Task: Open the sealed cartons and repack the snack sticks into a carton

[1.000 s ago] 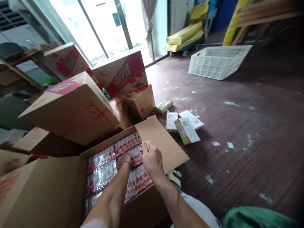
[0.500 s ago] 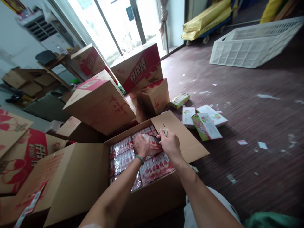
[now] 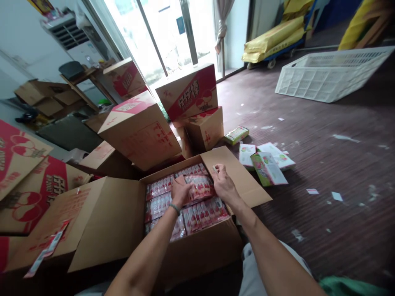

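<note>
Packet (image 3: 201, 188) runs lengthwise left-to-right, left hand (image 3: 180, 192) gripping its left end; right hand (image 3: 224, 183) clenches a pale object (image 3: 215, 168); carton behind (image 3: 173, 95) reads "仔仔棒".

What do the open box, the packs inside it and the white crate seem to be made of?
Open box: matte brown cardboard, by its stiff, flat flaps. Packs: probably thin, glossy plastic film, since they catch bright glints. Crate: likely moulded plastic, dull white, going by its gridded wall.
</note>
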Demonstrator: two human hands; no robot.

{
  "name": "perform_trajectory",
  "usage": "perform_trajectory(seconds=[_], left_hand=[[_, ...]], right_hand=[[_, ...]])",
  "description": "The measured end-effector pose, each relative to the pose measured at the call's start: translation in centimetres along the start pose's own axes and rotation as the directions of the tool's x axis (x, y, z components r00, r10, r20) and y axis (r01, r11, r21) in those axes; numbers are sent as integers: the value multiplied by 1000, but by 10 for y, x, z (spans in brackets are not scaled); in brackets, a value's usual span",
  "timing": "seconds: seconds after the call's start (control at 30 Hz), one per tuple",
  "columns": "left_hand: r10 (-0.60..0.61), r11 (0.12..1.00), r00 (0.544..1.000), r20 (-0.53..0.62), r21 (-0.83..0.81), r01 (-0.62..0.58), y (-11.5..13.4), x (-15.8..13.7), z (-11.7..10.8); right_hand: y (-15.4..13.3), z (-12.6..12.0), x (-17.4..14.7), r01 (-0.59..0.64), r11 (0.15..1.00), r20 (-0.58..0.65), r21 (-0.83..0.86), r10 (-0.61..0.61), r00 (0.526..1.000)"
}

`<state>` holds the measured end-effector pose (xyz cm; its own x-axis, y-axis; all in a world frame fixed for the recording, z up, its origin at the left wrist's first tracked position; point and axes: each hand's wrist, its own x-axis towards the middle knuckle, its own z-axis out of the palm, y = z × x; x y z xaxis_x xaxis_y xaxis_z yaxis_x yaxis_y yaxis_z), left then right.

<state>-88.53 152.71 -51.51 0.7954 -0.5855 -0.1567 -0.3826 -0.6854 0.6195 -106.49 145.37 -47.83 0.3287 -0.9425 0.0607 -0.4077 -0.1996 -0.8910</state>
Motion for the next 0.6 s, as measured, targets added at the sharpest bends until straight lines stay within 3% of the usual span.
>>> perform_trajectory(seconds=[0.13,0.23,0.33,0.43,0.6], left_hand=[[197,959,980,17,-209,-189,-58,-50,-76],[263,946,950,167,-236,-221,-109,-97,-111],[227,937,967,116,-296,-185,-151,-134,-118],[194,939,981,3,-291,-185,-172,-149,-114],[301,917,953,-43,-260,-301,-181,-150,-129]], right_hand=[[-10,17,-18,288,950,220,-123,-257,941],[-22,30,-37,466,867,436,-175,-356,827],[-31,48,-65,653,735,623,-183,-427,655],[-43,66,-97,773,613,734,-162,-449,510],[-77,85,-138,844,505,787,-181,-441,432]])
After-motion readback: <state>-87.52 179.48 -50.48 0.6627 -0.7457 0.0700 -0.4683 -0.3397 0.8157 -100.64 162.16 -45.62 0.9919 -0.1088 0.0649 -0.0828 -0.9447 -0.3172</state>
